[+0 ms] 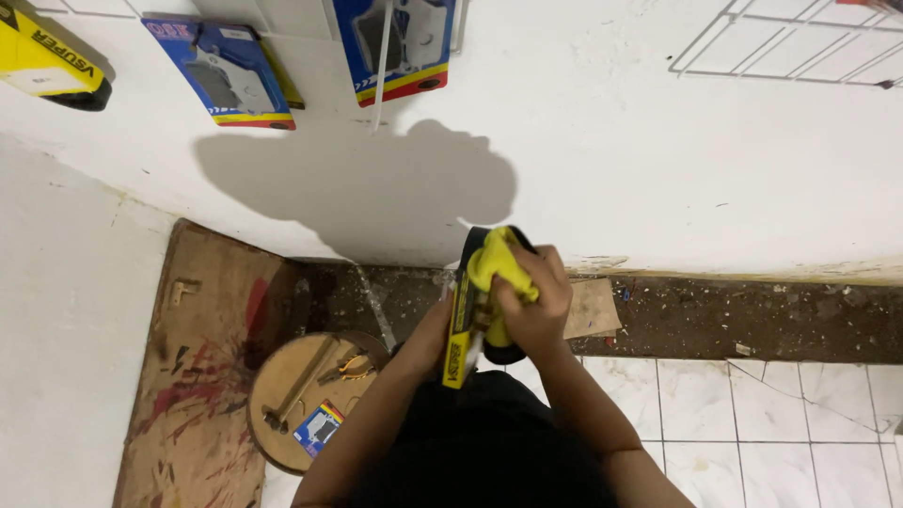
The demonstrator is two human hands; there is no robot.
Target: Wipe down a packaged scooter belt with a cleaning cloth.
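My right hand [534, 306] is closed around a crumpled yellow cloth [500, 268] and presses it against a black round part wrapped in a yellow cardboard sleeve [458, 329]. My left hand [431, 331] is mostly hidden behind that package and holds it from the left side. Both hands are in front of my chest, above the floor by a white wall.
A round wooden disc [282, 395] on the floor carries a hammer [299, 386], pliers [350, 369] and a small blue packet [318, 428]. A stained wooden board [202, 376] leans at the left. Blue packaged parts [226, 75] hang on the wall, a wire rack [800, 42] at top right.
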